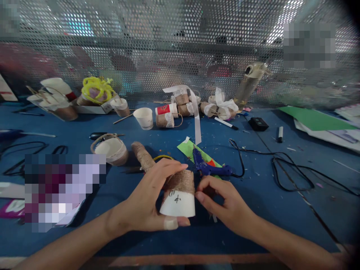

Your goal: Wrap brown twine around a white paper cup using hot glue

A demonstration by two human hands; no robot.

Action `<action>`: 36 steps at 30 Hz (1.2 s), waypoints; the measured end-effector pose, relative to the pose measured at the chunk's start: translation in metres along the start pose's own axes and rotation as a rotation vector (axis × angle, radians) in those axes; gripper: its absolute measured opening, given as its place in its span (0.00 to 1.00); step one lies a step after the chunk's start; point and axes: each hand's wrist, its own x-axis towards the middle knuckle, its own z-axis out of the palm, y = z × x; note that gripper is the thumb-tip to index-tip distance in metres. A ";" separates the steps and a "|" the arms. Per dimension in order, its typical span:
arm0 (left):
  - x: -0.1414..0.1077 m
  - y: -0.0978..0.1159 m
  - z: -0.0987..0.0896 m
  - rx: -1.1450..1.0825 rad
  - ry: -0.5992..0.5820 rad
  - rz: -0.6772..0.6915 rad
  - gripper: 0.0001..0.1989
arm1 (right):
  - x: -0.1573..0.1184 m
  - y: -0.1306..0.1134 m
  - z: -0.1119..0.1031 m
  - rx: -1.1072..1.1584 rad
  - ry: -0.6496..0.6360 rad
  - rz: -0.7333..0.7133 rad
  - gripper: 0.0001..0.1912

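A white paper cup (181,205), its narrower part wound with brown twine (182,182), lies on its side near the table's front. Around it my left hand (149,197) is closed, fingers over the top and the thumb, wearing a pale bandage (170,224), along the rim. My right hand (222,198) is at the cup's right edge, thumb and index finger pinched together; what lies between them is too small to make out. Just beyond the cup a blue glue gun (210,168) rests on green paper (184,148). Behind my left hand lies a roll of twine (143,156).
A twine-handled cup (112,152) stands to the left. Several decorated cups (165,120) and a water bottle (249,84) line the perforated metal screen (168,48). A black cable (277,165) loops across the right. Green sheets (315,118) lie at the far right.
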 end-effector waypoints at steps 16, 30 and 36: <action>-0.004 -0.008 0.002 -0.171 0.060 0.152 0.42 | -0.002 0.000 -0.005 0.137 -0.012 0.036 0.14; -0.002 -0.005 0.005 -0.201 -0.104 -0.052 0.47 | 0.000 0.000 -0.004 -0.025 0.013 -0.070 0.12; -0.003 -0.008 0.002 -0.269 0.053 0.011 0.45 | 0.007 0.007 -0.023 -0.106 0.141 -0.173 0.06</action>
